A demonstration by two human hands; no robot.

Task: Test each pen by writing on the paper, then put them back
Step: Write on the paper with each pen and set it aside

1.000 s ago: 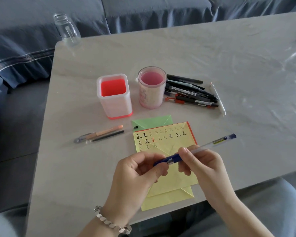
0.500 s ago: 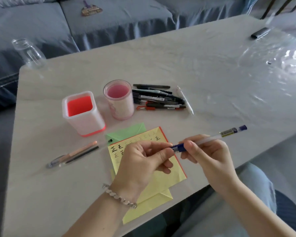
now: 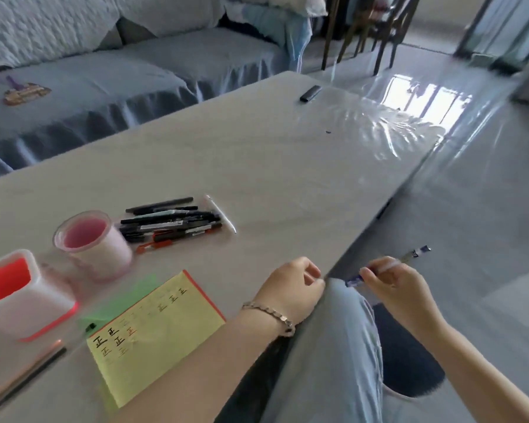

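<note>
Testing step: right hand (image 3: 400, 288) gripped the pen (image 3: 413, 254), left hand's (image 3: 290, 288) hold was indiscernible; next probably required tip on paper (image 3: 156, 325).

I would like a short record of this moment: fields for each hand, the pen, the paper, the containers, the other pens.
Right hand: pinches the clear pen with blue ends, beyond the edge of the grey table, above the lap
Left hand: fingers curled at the table edge; whether it holds anything is hidden
Paper: yellow sheet, flat on the table, rows of written marks
Containers: round pink cup and square white holder with red inside, upright, no pens in them
Other pens: pile of dark pens beside the pink cup
</note>
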